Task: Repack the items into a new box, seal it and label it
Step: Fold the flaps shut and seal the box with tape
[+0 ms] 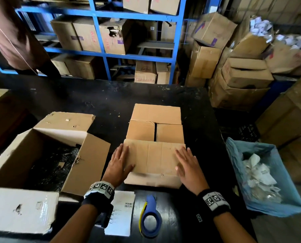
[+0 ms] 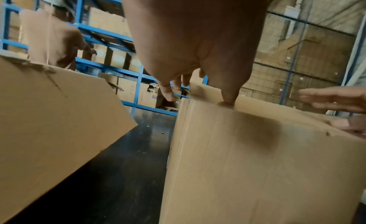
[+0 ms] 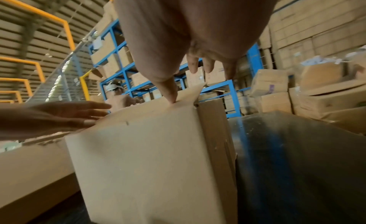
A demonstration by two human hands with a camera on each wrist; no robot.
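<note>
- While both palms lie flat, fingers spread, on the new box's (image 1: 155, 132) near flap (image 1: 154, 157), left hand (image 1: 119, 165) and right hand (image 1: 188, 166) grip nothing.
- Tape dispenser (image 1: 150, 219) sits just behind the box, toward the body, handle pointing at it; right hand looks slightly nearer.

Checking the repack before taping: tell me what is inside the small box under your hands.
Not visible. The small box has its side flaps folded in, and the left hand and right hand press the near flap down. The gap shows only darkness.
</note>
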